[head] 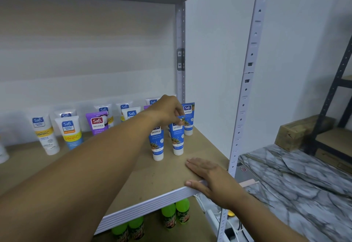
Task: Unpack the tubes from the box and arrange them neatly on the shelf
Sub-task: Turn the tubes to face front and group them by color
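Blue tubes [177, 137], purple tube [97, 123] — grey-veined marble floor [297, 180]

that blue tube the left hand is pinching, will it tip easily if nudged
Probably yes: the blue tube stands on its small white cap, tall and narrow, so a side nudge would likely topple it. It may also knock the neighbour tube standing close beside it. It looks like soft plastic, so the left hand pinching its top could flex it.

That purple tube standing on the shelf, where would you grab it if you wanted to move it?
Probably by the broad flat upper half of the purple tube, pinched front to back from above. It stands cap-down, widest at top, and white tubes crowd its sides, so the top is freest.
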Motion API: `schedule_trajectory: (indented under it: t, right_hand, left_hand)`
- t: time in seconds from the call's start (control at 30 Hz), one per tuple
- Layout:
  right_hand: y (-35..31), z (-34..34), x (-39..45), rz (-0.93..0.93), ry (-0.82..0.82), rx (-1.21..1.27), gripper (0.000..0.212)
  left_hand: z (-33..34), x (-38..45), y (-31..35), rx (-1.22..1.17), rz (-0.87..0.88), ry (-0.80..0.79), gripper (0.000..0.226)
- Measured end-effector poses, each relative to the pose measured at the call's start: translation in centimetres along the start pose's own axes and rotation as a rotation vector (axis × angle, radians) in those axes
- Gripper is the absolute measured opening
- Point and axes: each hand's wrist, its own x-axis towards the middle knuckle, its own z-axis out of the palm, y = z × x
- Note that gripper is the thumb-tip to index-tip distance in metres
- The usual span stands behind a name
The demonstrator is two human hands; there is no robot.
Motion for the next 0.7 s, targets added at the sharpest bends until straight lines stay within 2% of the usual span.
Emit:
schedule_trajectory:
  t: [0.2, 0.7]
  right_hand:
    - [0.0, 0.1, 0.0, 0.004, 0.004, -0.016, 0.074]
    - [-0.1, 0.2, 0.0, 0.002, 0.002, -0.031, 0.073]
  left_hand:
    - [0.4, -1.1, -1.5, -0.12, -0.065, 0.053, 0.031]
    - [0.2, -1.3, -2.2, -0.093, -0.09, 0.077, 0.026]
